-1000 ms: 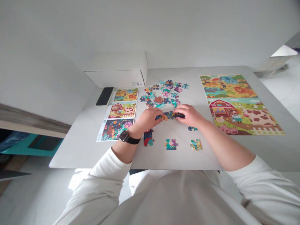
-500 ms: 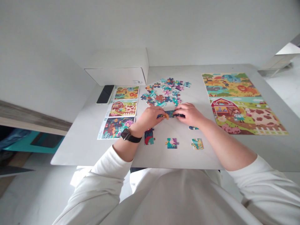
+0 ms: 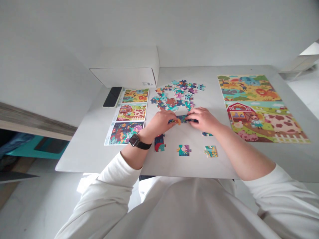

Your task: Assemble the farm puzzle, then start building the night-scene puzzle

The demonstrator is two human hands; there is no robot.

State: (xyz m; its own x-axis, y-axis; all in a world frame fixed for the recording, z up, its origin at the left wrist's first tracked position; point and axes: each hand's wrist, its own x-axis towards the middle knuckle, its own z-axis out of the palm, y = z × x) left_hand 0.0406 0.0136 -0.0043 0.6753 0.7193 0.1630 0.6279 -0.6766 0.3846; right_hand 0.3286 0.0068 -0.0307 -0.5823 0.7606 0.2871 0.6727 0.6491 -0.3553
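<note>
left hand and right hand are each pinching, grip closed, one end of the puzzle strip lying on the bench near the loose pile; uneven pressing is risking buckling its joints.

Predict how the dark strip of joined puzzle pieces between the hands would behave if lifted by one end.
The strip looks thin and flat, so probably light. Being separate interlocked pieces, it would likely sag or split at a joint. Lying flat on the smooth table, it should slide rather than roll.
</note>
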